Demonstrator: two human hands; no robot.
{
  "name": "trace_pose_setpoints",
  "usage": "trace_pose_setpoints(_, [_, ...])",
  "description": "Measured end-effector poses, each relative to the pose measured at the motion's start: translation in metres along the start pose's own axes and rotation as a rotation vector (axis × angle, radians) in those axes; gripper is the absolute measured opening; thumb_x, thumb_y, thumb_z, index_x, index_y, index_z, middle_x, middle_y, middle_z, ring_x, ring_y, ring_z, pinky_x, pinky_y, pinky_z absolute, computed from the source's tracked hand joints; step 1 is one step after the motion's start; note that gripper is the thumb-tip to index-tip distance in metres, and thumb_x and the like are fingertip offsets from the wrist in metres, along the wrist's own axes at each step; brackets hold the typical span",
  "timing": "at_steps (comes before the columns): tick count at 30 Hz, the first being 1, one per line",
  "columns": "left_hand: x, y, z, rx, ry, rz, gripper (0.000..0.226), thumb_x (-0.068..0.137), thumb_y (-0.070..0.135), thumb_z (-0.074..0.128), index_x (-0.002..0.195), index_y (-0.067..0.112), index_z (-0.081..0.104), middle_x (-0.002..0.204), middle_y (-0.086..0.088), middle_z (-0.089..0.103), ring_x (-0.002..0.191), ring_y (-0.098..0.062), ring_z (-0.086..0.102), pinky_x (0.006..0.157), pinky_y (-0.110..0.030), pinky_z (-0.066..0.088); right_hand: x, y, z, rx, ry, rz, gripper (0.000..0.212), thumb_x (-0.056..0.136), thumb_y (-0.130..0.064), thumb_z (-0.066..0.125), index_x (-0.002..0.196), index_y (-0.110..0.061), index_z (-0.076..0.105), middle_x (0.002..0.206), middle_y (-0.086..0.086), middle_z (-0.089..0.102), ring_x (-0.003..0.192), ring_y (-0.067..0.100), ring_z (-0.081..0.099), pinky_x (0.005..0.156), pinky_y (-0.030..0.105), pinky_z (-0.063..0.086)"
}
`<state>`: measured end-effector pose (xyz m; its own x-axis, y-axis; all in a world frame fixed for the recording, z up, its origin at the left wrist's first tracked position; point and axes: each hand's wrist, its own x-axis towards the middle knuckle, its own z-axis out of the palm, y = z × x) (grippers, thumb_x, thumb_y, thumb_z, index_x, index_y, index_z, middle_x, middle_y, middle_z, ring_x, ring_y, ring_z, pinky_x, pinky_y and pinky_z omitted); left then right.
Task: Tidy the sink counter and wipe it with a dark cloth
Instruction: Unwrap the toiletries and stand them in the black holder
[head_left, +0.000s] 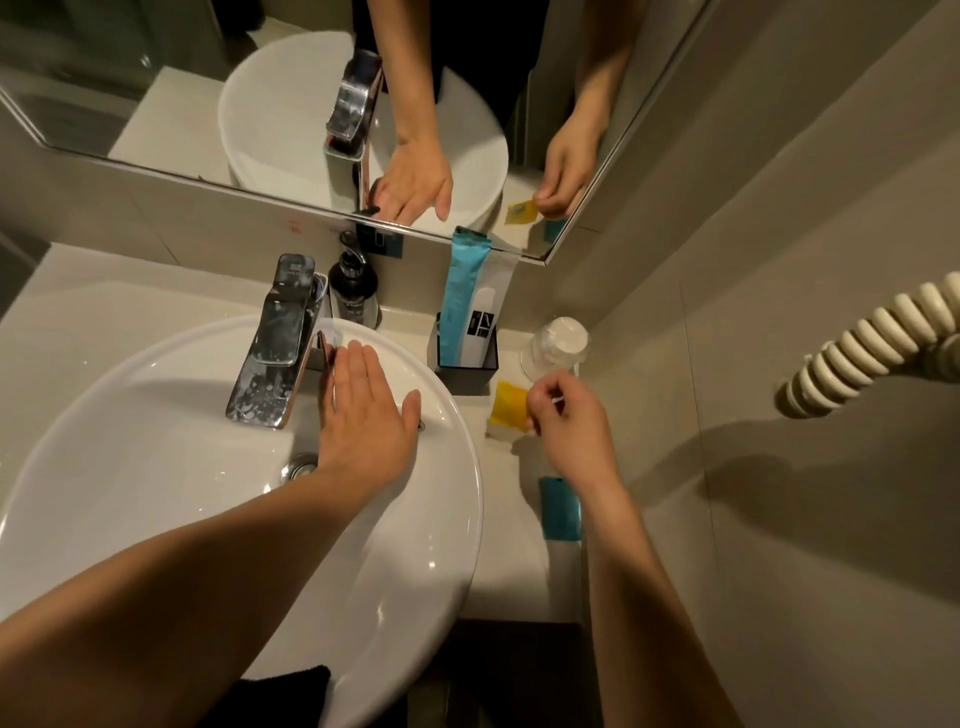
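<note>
My right grip (563, 415) is pinched shut on the edge of a small yellow sachet (510, 404), thumb and forefinger closed on its right side, with a thin white stick showing between the fingertips; I cannot tell whether the sachet is lifted or resting on the counter (519, 561). My left grip (363, 410) is spread flat, fingers together and thumb out, held over the back of the white basin (156, 467) with the fingertips just beside the chrome tap (275, 343); it holds nothing.

Just behind the sachet stands an upturned clear plastic cup (556, 345), near the wall. Left of the cup is a black square holder (467, 364) with a tall blue and white packet (470, 296) standing upright in it and leaning against the mirror (156, 78). A dark pump bottle (353, 291) stands behind the tap, between tap and holder. Nearer to me, under my right forearm, a teal packet (558, 509) lies flat on the counter beside the basin's rim.

The dark cloth (296, 686) lies at the front edge of the basin, close to my body, partly hidden by my left arm. The drain (298, 465) shows beside my left wrist. A ribbed cream hose (872, 338) hangs on the wall to the right.
</note>
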<state>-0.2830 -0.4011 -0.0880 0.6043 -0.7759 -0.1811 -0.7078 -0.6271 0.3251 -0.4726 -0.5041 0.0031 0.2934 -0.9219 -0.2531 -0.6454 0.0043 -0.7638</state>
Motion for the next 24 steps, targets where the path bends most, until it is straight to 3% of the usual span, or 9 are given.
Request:
trace_pose_setpoints(4, [0.001,0.000,0.000,-0.014,0.000,0.003,0.082,0.103,0.055,0.023,0.160,0.004,-0.006,0.171,-0.016,-0.005,0.158,-0.029,-0.008,0.127,-0.044,0.000,0.022,-0.046,-0.002,0.082,0.079,-0.190,0.012,0.103,-0.016,0.054,0.093,-0.018,0.060,0.086,0.003,0.067,0.082,0.021,0.066,0.069,0.032,0.055])
trace_pose_setpoints(8, [0.000,-0.001,-0.001,-0.020,-0.002,0.005,0.082,0.103,0.054,0.024,0.160,0.003,-0.005,0.170,-0.016,-0.005,0.157,-0.029,-0.008,0.128,-0.045,0.002,0.048,-0.057,0.021,0.016,0.063,-0.217,0.014,0.103,-0.013,0.053,0.091,-0.019,0.059,0.090,0.006,0.069,0.087,0.023,0.070,0.073,0.042,0.060])
trace_pose_setpoints(11, [-0.001,-0.001,-0.002,-0.011,-0.004,0.010,0.082,0.103,0.055,0.023,0.160,0.003,-0.006,0.170,-0.016,-0.005,0.158,-0.029,-0.008,0.126,-0.044,0.000,0.059,-0.055,0.037,-0.106,0.024,-0.183,0.015,0.104,-0.015,0.053,0.090,-0.019,0.058,0.091,0.004,0.066,0.084,0.022,0.064,0.063,0.028,0.050])
trace_pose_setpoints(13, [0.000,0.000,-0.002,-0.011,-0.006,0.012,0.081,0.104,0.055,0.023,0.160,0.004,-0.007,0.170,-0.015,-0.007,0.157,-0.029,-0.009,0.126,-0.043,-0.001,0.064,-0.051,0.045,-0.217,0.009,-0.192,0.015,0.102,-0.014,0.055,0.088,-0.019,0.060,0.093,0.003,0.062,0.084,0.019,0.056,0.064,0.026,0.040])
trace_pose_setpoints(17, [0.000,-0.001,-0.002,-0.022,-0.004,0.009,0.081,0.103,0.056,0.023,0.160,0.006,-0.008,0.171,-0.014,-0.007,0.158,-0.029,-0.009,0.126,-0.045,0.001,0.074,-0.040,0.061,-0.349,0.022,-0.111,0.007,0.098,-0.021,0.065,0.093,-0.020,0.071,0.104,0.000,0.049,0.101,0.018,0.048,0.082,0.028,0.042])
trace_pose_setpoints(24, [-0.001,-0.001,-0.003,-0.039,-0.024,0.000,0.081,0.103,0.057,0.020,0.159,0.008,-0.012,0.170,-0.012,-0.011,0.157,-0.026,-0.012,0.127,-0.045,0.001,0.088,-0.036,0.070,-0.428,-0.013,-0.014,0.015,0.093,-0.028,0.074,0.105,-0.023,0.081,0.111,0.003,0.053,0.111,0.024,0.051,0.080,0.031,0.043])
